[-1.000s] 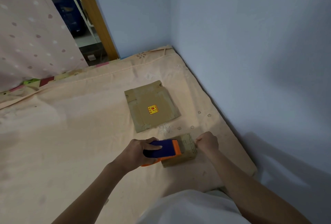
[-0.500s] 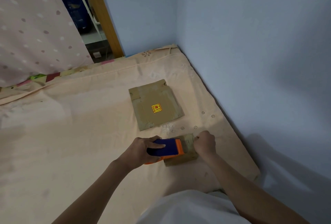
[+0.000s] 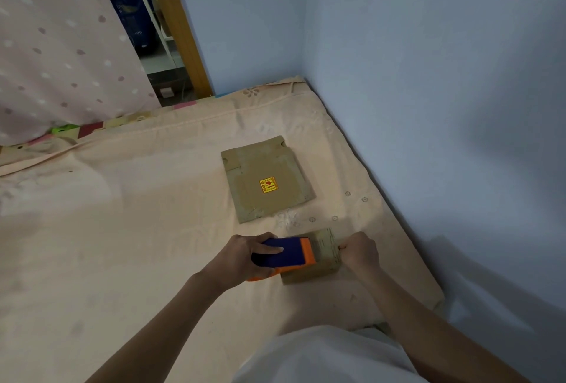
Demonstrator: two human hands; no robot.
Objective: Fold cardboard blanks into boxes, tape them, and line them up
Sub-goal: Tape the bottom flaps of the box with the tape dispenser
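A small folded cardboard box (image 3: 326,255) sits on the bed sheet in front of me. My left hand (image 3: 245,255) grips a blue and orange tape dispenser (image 3: 286,255) that lies on the box's top, its orange end pointing right. My right hand (image 3: 361,252) holds the box's right edge with curled fingers. Further back lies a flat cardboard blank (image 3: 266,179) with a yellow and red sticker in its middle.
The peach sheet (image 3: 122,244) covers the bed, which fits into a corner of blue walls (image 3: 428,91) at the right and back. A dotted pink curtain (image 3: 61,45) and a wooden door frame (image 3: 174,24) stand at the far left. White clothing shows at the bottom.
The dispenser has slid slightly to the right across the box top. My right hand has stayed at the box's right edge. The view has shifted a little.
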